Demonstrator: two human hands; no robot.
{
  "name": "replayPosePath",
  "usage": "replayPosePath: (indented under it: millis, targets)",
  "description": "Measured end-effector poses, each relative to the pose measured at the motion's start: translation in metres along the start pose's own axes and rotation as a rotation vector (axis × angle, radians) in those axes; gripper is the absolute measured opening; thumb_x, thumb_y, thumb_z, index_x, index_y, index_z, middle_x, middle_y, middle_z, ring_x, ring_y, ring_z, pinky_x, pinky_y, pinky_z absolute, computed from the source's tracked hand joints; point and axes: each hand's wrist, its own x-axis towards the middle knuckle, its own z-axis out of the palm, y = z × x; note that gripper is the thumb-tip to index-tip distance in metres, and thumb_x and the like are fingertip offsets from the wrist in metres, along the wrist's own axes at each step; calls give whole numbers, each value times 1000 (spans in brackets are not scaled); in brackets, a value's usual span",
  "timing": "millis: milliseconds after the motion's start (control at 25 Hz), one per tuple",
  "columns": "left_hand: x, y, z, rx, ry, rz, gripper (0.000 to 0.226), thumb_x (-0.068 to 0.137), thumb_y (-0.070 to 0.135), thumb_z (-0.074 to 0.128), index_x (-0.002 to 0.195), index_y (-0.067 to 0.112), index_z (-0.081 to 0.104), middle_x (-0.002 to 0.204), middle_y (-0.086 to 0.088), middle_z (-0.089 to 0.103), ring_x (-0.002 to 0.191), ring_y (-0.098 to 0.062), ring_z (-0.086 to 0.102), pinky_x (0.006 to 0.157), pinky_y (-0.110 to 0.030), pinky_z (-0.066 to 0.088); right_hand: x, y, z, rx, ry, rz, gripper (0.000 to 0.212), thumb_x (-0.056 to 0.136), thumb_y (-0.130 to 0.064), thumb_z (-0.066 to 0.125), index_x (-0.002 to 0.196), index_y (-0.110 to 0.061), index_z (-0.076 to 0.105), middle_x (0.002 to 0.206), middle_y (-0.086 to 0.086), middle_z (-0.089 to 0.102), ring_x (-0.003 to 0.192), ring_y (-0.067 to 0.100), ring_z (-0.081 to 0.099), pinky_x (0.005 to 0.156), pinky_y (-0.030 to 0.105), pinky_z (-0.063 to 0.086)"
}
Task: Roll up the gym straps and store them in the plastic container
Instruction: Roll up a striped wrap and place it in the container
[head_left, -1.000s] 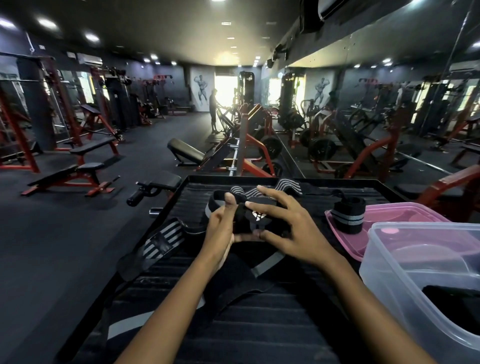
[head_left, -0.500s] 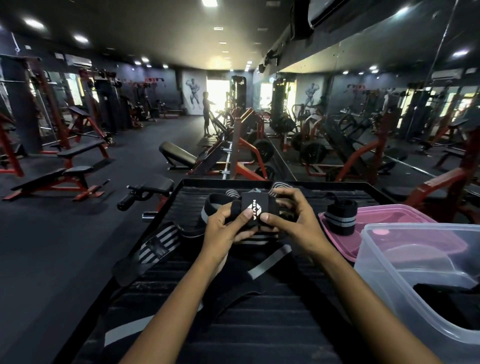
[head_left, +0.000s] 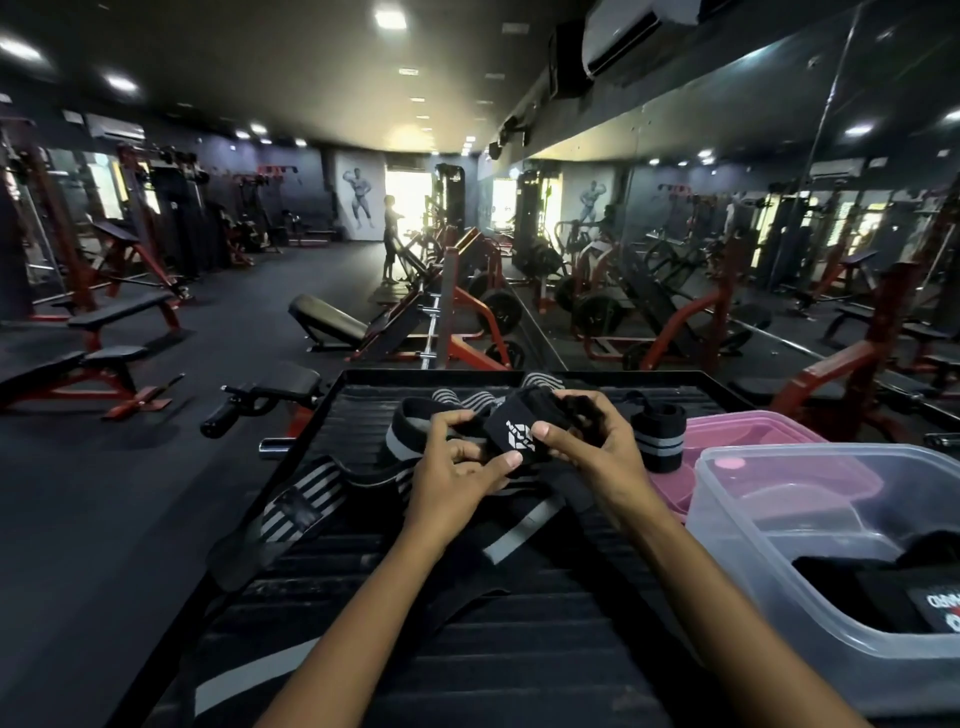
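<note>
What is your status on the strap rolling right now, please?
Both hands, left and right, gripping logo strap mid-roll. Plastic container open at right. Loose straps underneath; nothing blocking.

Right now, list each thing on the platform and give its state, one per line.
Strap with the white logo: partly rolled, held by both hands.
Left hand: gripping that strap.
Right hand: gripping that strap.
Rolled strap: fully rolled, standing on the pink lid.
Striped strap: unrolled, lying flat.
Clear container: open, black straps inside.
</note>
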Motion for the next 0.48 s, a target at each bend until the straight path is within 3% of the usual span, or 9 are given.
replayPosePath:
  millis: [80,160,320,400,480]
  targets:
    - [-2,-2,1,49,-42,14,35,76,21,79,108,21,66,87,-8,66,82,-20,71,75,-36,60,-6,-2,-3,45,-8,21,32,69,-14,75,100,-15,65,90,-2,74,85,14,69,71,24,55]
    - [-3,-2,0,160,15,95,18,73,30,80,88,33,71,93,0,67,87,-14,70,78,-33,59,-9,-4,-8,18,-28,34,21,73,-17,75,92,-15,67,82,-3,72,78,14,67,67,25,54]
    - [-6,5,0,42,-53,23,18,78,18,77,92,26,70,93,-4,74,84,-9,72,76,-24,57,-16,-7,-11,-177,-98,76,11,81,-11,74,84,-11,63,63,-10,60,55,2,54,54,17,43]
    - [-10,8,2,37,-69,15,17,79,14,75,94,22,70,88,-1,74,81,-6,72,74,-23,57,-17,-12,-13,-223,-124,118,26,73,-20,82,90,-10,65,74,2,62,63,8,57,59,21,47]
    - [-12,10,4,7,-85,11,17,80,12,74,96,17,72,86,-2,75,84,-10,72,78,-28,57,-17,-22,-15,-290,-210,161,41,68,-17,84,103,-8,66,92,7,71,82,14,67,75,26,55]
